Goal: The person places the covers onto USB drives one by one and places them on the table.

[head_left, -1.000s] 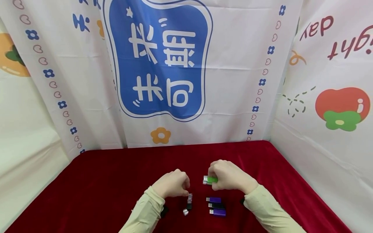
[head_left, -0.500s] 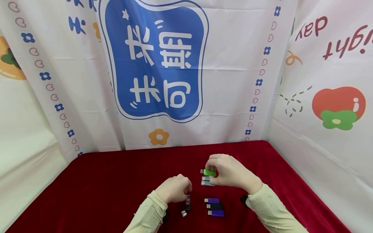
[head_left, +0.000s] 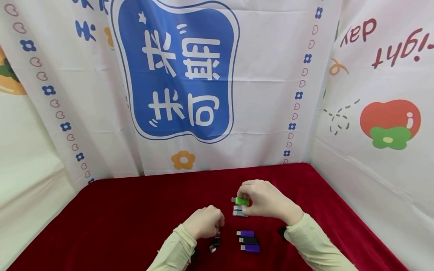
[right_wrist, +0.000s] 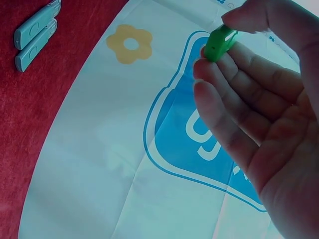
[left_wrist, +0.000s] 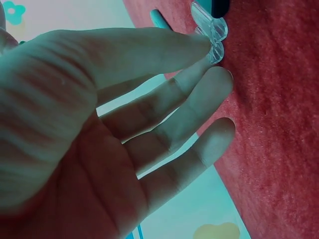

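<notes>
My right hand (head_left: 262, 199) pinches a green USB flash drive (head_left: 242, 201) between thumb and fingertips, its metal plug pointing left; the same green drive (right_wrist: 217, 44) shows in the right wrist view. Just below it, two grey USB flash drives (head_left: 240, 213) lie side by side on the cloth. My left hand (head_left: 205, 222) is lower and to the left, with thumb and index fingertip pinching a small clear plastic piece (left_wrist: 216, 52). More clear plastic and a black piece (left_wrist: 220, 7) adjoin it in the left wrist view. The fingers partly hide this row in the head view.
Two purple USB drives (head_left: 250, 248) with a black one (head_left: 249, 240) between them lie in a column on the red cloth (head_left: 118, 218). A small shiny piece (head_left: 213, 248) lies below the left hand. Printed white curtains (head_left: 264, 113) stand behind and at the sides.
My right hand has moved the green drive up and away from the grey drives, then stayed nearly still. My left hand has shifted slightly down over the clear pieces.
</notes>
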`<state>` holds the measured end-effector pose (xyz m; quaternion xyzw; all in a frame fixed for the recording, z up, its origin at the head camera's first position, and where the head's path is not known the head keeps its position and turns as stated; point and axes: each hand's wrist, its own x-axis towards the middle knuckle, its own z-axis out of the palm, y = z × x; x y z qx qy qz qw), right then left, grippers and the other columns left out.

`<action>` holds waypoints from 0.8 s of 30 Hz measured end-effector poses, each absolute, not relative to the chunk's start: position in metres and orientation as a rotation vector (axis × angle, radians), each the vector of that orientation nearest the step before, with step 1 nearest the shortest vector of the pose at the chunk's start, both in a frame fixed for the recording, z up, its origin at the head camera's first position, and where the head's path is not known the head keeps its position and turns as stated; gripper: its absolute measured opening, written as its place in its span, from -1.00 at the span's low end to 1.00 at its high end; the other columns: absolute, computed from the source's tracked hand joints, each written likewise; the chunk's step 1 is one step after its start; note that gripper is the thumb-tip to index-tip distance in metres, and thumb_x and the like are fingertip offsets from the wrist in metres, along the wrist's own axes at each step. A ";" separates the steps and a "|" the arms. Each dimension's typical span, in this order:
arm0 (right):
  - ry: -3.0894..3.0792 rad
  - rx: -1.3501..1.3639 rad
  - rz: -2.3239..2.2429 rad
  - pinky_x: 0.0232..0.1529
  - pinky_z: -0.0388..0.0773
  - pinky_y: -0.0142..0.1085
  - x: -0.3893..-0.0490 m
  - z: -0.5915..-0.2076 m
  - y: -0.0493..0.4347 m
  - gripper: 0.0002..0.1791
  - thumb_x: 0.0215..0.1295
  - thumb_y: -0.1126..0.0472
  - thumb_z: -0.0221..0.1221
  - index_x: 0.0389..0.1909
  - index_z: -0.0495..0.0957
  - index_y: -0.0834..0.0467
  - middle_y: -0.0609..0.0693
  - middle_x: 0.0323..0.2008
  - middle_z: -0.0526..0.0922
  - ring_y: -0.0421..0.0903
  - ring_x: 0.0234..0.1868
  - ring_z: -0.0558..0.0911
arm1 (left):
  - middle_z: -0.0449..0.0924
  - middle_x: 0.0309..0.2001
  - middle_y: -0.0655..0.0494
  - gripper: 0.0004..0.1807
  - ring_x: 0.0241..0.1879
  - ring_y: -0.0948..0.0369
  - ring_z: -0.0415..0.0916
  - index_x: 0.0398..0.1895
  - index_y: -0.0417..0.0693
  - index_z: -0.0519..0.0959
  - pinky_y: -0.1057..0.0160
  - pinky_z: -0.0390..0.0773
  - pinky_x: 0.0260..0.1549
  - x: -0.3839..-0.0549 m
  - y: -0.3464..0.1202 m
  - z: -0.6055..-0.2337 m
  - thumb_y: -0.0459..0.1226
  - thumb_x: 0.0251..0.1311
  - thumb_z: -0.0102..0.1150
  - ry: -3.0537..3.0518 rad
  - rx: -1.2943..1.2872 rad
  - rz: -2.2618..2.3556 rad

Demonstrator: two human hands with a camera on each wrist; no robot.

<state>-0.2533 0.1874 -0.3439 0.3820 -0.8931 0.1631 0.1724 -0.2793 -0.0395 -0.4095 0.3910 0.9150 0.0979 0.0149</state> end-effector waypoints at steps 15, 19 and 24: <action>-2.576 1.074 0.453 -0.46 0.45 -0.44 -0.252 -0.343 0.187 -0.81 -0.02 0.21 0.43 -0.38 0.63 0.01 -0.23 -0.44 0.52 -0.29 -0.47 0.41 | 0.51 -0.55 0.30 -0.77 -0.54 0.40 0.43 -0.54 0.01 0.66 0.34 0.49 -0.56 -0.285 -0.039 -0.414 -0.51 -0.21 0.42 2.846 1.301 0.311; -2.580 1.073 0.446 -0.45 0.45 -0.45 -0.252 -0.344 0.187 -0.81 -0.02 0.21 0.43 -0.38 0.63 0.01 -0.23 -0.44 0.52 -0.29 -0.47 0.41 | 0.50 -0.52 0.28 -0.79 -0.52 0.38 0.44 -0.51 0.00 0.65 0.32 0.50 -0.53 -0.285 -0.038 -0.415 -0.44 -0.17 0.50 2.845 1.264 0.316; -2.569 1.079 0.436 -0.45 0.44 -0.45 -0.253 -0.344 0.187 -0.81 -0.03 0.21 0.43 -0.40 0.62 0.00 -0.23 -0.46 0.51 -0.30 -0.48 0.41 | 0.44 -0.59 0.30 -0.79 -0.61 0.37 0.37 -0.59 0.03 0.60 0.32 0.45 -0.60 -0.285 -0.039 -0.417 -0.36 -0.09 0.51 2.867 1.219 0.328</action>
